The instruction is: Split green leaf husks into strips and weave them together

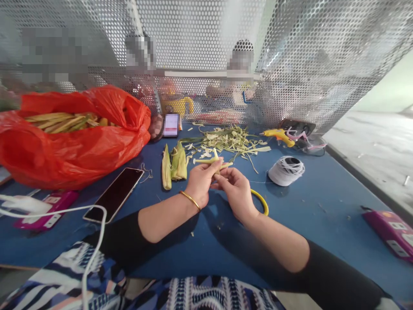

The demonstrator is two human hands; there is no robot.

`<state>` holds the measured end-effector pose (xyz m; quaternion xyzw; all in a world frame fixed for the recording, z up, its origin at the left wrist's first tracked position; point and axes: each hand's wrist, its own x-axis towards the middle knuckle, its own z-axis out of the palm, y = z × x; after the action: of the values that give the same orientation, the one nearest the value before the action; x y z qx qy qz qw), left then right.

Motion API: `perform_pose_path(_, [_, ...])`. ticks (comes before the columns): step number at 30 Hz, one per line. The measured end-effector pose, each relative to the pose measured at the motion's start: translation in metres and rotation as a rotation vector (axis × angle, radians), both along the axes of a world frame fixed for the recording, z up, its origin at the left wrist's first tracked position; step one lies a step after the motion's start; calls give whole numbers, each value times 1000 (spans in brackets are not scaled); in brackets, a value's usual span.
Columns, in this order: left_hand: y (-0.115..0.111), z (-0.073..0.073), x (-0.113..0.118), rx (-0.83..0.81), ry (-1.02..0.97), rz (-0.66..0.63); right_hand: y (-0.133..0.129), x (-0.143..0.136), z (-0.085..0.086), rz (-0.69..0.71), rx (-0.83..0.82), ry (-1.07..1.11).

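Note:
My left hand (201, 181) pinches a small bundle of pale green husk strips (206, 161) that stick out past its fingers to the left and upward. My right hand (235, 187) is closed on the lower right part of the same strips, and its fingertips meet those of my left hand. A thin white thread runs from near my right hand to a spool of white thread (286, 171) on the right. Beneath and beside my right hand lies a yellow ring (263, 201). Two husk pieces (179, 162) rest left of my hands.
A red plastic bag (112, 148) of husks stands at left, near a phone (114, 193) and a power strip (53, 209) with a white cable. Husk scraps (227, 140) lie behind my hands. A yellow glue gun (280, 136) is back right, before a perforated metal screen (200, 38).

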<state>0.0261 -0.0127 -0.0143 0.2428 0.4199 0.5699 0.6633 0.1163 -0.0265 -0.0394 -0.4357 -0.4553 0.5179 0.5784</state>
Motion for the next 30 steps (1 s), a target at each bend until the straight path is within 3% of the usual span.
perform_pose_path(5, [-1, -6, 2, 7, 6, -13, 5, 4, -2, 10, -42, -83])
perform_pose_path(14, [6, -8, -4, 193, 62, -184, 8, 12, -4, -32, 51, -148])
perform_pose_path(23, [12, -8, -6, 307, 193, -38, 6, 12, 2, 65, 107, -129])
perform_pose_path(30, [11, -3, -5, 236, 158, -7, 1, 11, 4, 65, 202, -292])
